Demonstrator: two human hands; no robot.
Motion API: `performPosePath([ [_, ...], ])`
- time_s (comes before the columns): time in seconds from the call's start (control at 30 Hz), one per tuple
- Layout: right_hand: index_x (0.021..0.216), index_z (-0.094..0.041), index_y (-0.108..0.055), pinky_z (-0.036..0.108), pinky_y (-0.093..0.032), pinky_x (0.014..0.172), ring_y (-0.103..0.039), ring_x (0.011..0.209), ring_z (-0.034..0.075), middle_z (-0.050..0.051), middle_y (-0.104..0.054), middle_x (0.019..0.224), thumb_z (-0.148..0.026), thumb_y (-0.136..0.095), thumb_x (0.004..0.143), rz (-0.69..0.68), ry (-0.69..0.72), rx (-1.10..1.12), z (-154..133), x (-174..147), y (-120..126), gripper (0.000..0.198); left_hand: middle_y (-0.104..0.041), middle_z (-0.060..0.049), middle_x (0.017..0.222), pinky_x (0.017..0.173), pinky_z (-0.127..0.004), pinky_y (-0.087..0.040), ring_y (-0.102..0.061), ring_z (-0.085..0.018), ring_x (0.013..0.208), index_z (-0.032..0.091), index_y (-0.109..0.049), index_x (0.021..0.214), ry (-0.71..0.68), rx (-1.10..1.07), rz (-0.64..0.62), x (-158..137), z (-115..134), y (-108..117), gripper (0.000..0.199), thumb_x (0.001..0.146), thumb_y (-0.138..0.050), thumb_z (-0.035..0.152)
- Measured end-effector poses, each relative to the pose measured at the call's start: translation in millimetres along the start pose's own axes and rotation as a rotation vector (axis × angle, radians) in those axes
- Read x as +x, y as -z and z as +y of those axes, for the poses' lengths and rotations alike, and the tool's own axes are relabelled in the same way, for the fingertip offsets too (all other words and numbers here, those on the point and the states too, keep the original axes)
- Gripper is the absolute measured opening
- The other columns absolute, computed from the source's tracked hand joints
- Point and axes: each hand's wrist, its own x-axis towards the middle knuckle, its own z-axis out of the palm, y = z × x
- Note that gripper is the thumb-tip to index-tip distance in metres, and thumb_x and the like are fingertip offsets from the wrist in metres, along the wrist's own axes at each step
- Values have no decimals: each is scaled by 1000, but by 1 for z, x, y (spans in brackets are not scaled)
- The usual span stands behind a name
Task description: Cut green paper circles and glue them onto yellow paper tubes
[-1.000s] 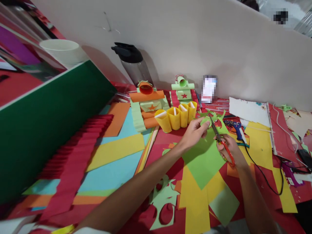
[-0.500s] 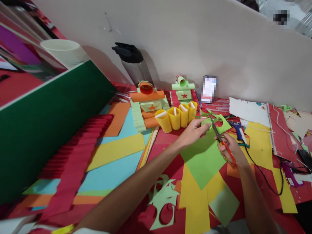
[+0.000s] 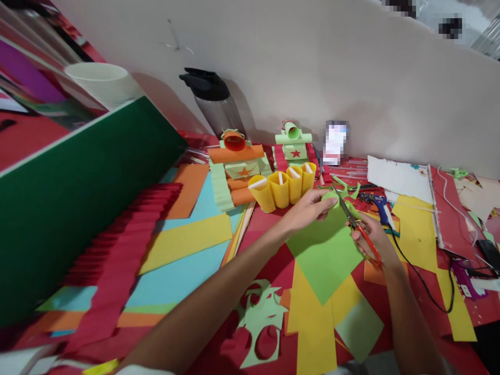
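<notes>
Pinching a small, round-edged, bright-green piece of thin card [image 3: 330,196] by the rim

Held the piece in the left hand [image 3: 312,208], with thumb and fingers drawn to a narrow pinch at the left edge, above the larger bright-green flat sheet [image 3: 324,260] on the red surface [image 3: 277,265]. Wrapped the right hand [image 3: 378,240] around the red handles of the dark-bladed metal scissors [image 3: 345,209], angled toward the piece. Could not tell the exact gap between the blades, nor whether crossing the rim or lying just beside it.

Looked nearly weightless and thin, likely dry rather than slippery, bendable yet stiff enough to stay flat in a light pinch. Appeared easy to crease or tear, so probably best taken flat between thumb and fingertips, close to the edge and clear of the blades. Seemed likely to buckle under a hard squeeze. Judged the scissors heavier and rigid, best taken by the handles.
</notes>
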Motion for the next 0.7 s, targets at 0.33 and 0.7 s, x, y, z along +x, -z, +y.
performPosePath([
  [0.33, 112, -21, -64, 19, -37, 36, -43, 42, 7, -7, -55, 64, -59, -78, 78, 3, 41, 42, 6, -1, -11, 53, -50, 6, 64, 47, -22, -36, -46, -7, 47, 19, -53, 78, -86, -318, 265, -1, -18, -35, 49, 89, -70, 64],
  [0.7, 116, -21, -65, 21, -34, 41, -39, 45, 7, -5, -51, 67, -63, -80, 78, -60, 112, 6, 17, 4, 2, 58, -48, 6, 54, 53, -25, -36, -46, -10, 50, 21, -50, 71, -107, -20, 213, 1, -20, -21, 44, 94, -60, 58],
])
